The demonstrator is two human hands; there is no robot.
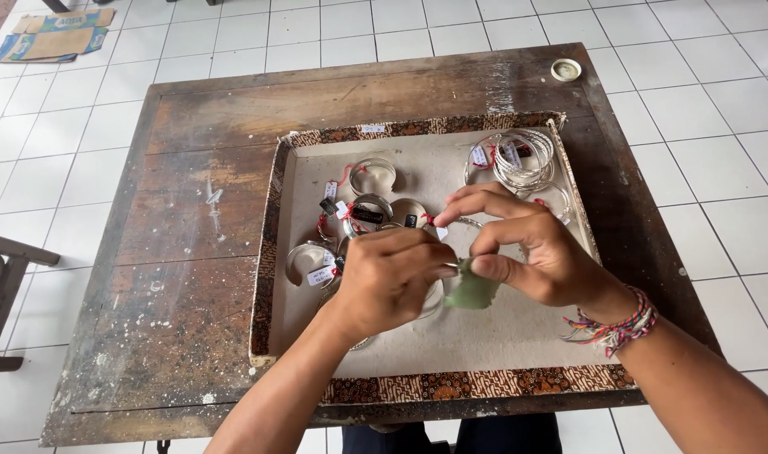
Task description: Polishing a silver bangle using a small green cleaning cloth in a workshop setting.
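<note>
My left hand [390, 279] and my right hand [525, 248] meet over a shallow tray [276, 252] with a patterned brown rim. Between them is a thin silver bangle [470, 223], pinched by both hands. My right hand also presses a small pale green cloth [470, 290] against it with thumb and fingers. A woven multicoloured bracelet [617, 329] sits on my right wrist. Just beyond my left hand lie several wide silver cuff bracelets [372, 176] with small tags, some partly hidden by my hands.
A bunch of thin silver bangles [522, 160] with tags lies in the tray's far right corner. The tray rests on a worn wooden table [190, 252]. A small round lid [566, 69] sits at the table's far right corner. Flattened cardboard [54, 38] lies on the tiled floor.
</note>
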